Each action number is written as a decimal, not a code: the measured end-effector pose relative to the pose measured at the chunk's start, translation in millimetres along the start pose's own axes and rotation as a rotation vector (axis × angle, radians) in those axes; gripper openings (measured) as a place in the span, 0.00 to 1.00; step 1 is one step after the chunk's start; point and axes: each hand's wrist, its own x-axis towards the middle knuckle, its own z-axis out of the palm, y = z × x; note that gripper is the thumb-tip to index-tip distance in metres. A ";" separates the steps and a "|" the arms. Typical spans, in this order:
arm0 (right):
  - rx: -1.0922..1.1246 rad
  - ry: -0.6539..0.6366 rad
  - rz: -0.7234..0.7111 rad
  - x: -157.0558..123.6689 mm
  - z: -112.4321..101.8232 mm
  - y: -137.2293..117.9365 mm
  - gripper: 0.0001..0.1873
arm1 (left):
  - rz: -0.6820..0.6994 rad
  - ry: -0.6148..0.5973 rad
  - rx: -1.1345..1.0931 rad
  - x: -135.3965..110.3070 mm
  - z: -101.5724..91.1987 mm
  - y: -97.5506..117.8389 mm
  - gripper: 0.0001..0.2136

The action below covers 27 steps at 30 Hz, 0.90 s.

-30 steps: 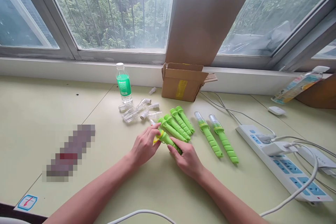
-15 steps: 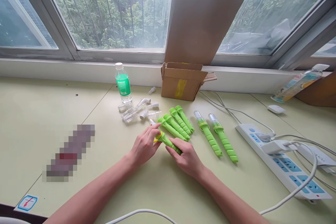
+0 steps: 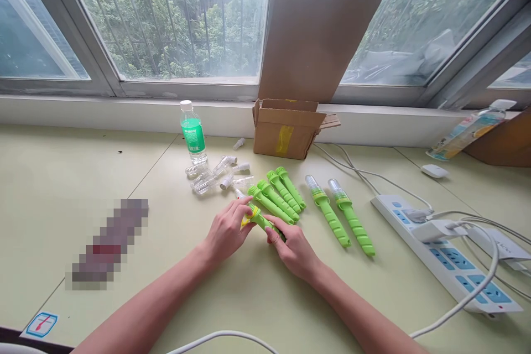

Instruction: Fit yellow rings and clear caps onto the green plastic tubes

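My right hand (image 3: 292, 243) is closed around a green plastic handle (image 3: 262, 220) with spiral grooves. My left hand (image 3: 228, 227) pinches its ringed upper end, where a yellow piece (image 3: 246, 222) shows between the fingers. A small white-and-clear part (image 3: 239, 193) sticks up just beyond the left fingertips; whether it is held cannot be told. Right behind my hands, several more green handles (image 3: 271, 203) lie side by side with open threaded ends. To their right rest two green handles fitted with clear caps (image 3: 327, 209). Clear tubes with white ends (image 3: 204, 182) lie in a loose heap behind my left hand.
A water bottle with a green label (image 3: 193, 134) stands behind the tubes. An opened cardboard box (image 3: 285, 134) sits by the window ledge. On the right are a white power strip (image 3: 450, 257) with cables and a tilted bottle (image 3: 467, 133). Another white cable (image 3: 224, 334) crosses the front.
The right thumb and fingers have shifted their hold on the handle, and the handle has turned a little. My left hand stays at its upper end. The view has moved slightly.
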 end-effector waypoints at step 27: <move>0.109 -0.045 0.013 1.0 -4.6 0.1 0.11 | 0.034 0.019 -0.041 -1.2 -0.2 -0.4 0.08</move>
